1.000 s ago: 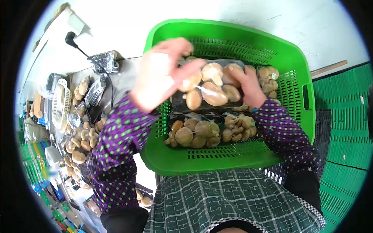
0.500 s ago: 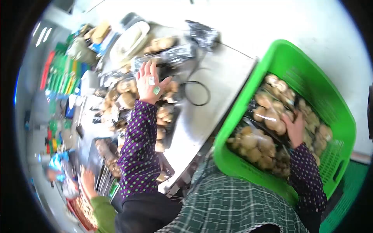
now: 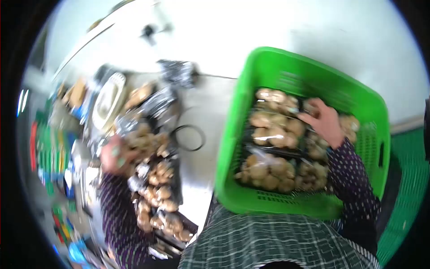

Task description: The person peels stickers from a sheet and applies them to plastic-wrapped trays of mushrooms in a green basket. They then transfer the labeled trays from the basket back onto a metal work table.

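My left hand [image 3: 117, 156], smeared by motion, is closed at the side of a pack of mushrooms [image 3: 147, 142] over the worktable. That pack is blurred too, and the far fingers are hidden. Inside the green crate [image 3: 233, 134], my right hand [image 3: 326, 124] has its fingers curled at the edge of a mushroom pack [image 3: 315, 145], part of which lies under the hand. Beside it sit a film-wrapped pack of mushrooms [image 3: 275, 130] in a black tray and another wrapped pack [image 3: 266, 174] nearer me.
More wrapped mushroom packs [image 3: 163, 197] line the table [image 3: 199, 172]. A black cable loop [image 3: 190, 138] lies there, with crumpled dark plastic [image 3: 177, 72] farther back and a white basin [image 3: 107, 101] to the left. A green ribbed surface [image 3: 410, 188] lies right of the crate.
The view has swung right, so the crate appears farther left. My left hand, spread and bare before, is now at a mushroom pack. My right hand has moved toward the crate's far side.
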{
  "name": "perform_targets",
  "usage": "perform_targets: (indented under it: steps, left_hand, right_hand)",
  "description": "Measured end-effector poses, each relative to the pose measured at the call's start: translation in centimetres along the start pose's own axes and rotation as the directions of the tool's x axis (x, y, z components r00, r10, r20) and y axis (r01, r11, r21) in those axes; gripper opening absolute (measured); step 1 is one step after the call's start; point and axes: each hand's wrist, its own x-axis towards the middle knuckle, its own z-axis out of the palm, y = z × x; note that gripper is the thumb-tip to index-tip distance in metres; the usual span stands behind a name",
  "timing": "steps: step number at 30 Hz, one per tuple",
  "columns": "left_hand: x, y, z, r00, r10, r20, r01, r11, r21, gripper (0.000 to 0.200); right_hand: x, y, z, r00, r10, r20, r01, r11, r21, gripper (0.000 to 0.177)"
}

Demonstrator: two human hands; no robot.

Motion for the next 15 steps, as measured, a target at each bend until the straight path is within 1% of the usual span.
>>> perform_targets:
  steps: [1, 2, 3, 4, 5, 6, 7, 8, 9, 10, 11, 12, 13, 14, 15]
  left_hand:
    - [-0.4, 3.7, -3.2, 0.994, -0.099, -0.056, 0.099, 0.995, -0.013, 0.065]
    - [-0.6, 7.3, -6.3, 0.995, -0.021, -0.099, -0.012, 0.946, -0.323, 0.063]
    - [0.6, 6.2, -5.8, 0.941, 0.128, -0.315, -0.208, 0.950, -0.235, 0.051]
    - [1.2, 9.3, -7.4, 0.916, 0.189, -0.353, -0.345, 0.822, -0.454, 0.057]
    - [2.0, 12.5, -7.9, 0.907, 0.233, -0.350, -0.416, 0.616, -0.669, 0.058]
    - [1.4, 17.3, -9.5, 0.862, 0.303, -0.407, -0.507, 0.489, -0.710, 0.061]
    - [1.7, 20.5, -10.2, 0.790, 0.439, -0.428, -0.604, 0.441, -0.664, 0.057]
    - [2.3, 23.2, -10.0, 0.718, 0.525, -0.458, -0.694, 0.488, -0.530, 0.064]
    - [2.5, 26.1, -9.6, 0.639, 0.630, -0.442, -0.768, 0.485, -0.419, 0.066]
    - [1.9, 29.0, -9.4, 0.608, 0.621, -0.495, -0.794, 0.458, -0.401, 0.068]
    - [2.5, 30.7, -8.2, 0.569, 0.600, -0.562, -0.820, 0.467, -0.331, 0.066]
    - [3.4, 31.4, -6.7, 0.458, 0.584, -0.670, -0.879, 0.409, -0.244, 0.065]
    - [4.0, 31.8, -5.1, 0.333, 0.557, -0.761, -0.923, 0.357, -0.142, 0.063]
    - [3.7, 31.9, -4.0, 0.377, 0.559, -0.739, -0.911, 0.370, -0.185, 0.060]
    - [3.1, 31.8, -2.9, 0.421, 0.566, -0.709, -0.896, 0.381, -0.228, 0.057]
  right_hand:
    - [-0.1, -0.6, -0.5, 0.999, -0.033, -0.026, 0.036, 0.992, 0.122, 0.056]
    - [0.0, -1.7, -1.1, 0.995, -0.097, -0.030, 0.101, 0.981, 0.168, 0.062]
    - [0.2, -3.1, -1.7, 0.986, -0.155, -0.069, 0.168, 0.945, 0.279, 0.066]
    - [0.3, -4.6, -2.1, 0.968, -0.224, -0.114, 0.251, 0.888, 0.386, 0.070]
    - [0.7, -6.1, -2.4, 0.966, -0.226, -0.125, 0.256, 0.892, 0.373, 0.070]
    - [1.1, -7.5, -2.8, 0.927, -0.320, -0.194, 0.375, 0.781, 0.500, 0.072]
    - [1.5, -8.9, -3.0, 0.876, -0.400, -0.268, 0.476, 0.637, 0.606, 0.075]
    - [1.6, -9.6, -2.9, 0.875, -0.384, -0.294, 0.473, 0.550, 0.688, 0.067]
    - [1.3, -9.5, -3.0, 0.872, -0.386, -0.300, 0.480, 0.557, 0.678, 0.067]
    - [1.1, -9.2, -3.4, 0.939, -0.259, -0.227, 0.332, 0.505, 0.797, 0.062]
    - [0.9, -8.5, -3.9, 0.983, -0.132, -0.130, 0.175, 0.428, 0.887, 0.057]
    - [1.2, -6.3, -3.5, 0.995, 0.003, -0.102, 0.093, 0.381, 0.920, 0.044]
    - [1.1, -3.6, -2.5, 0.995, 0.016, -0.103, 0.088, 0.395, 0.915, 0.044]
    - [1.3, -0.9, -1.4, 0.982, 0.170, -0.085, 0.024, 0.336, 0.942, 0.041]
    - [1.4, 1.3, -0.3, 0.944, 0.324, -0.054, -0.034, 0.261, 0.965, 0.038]
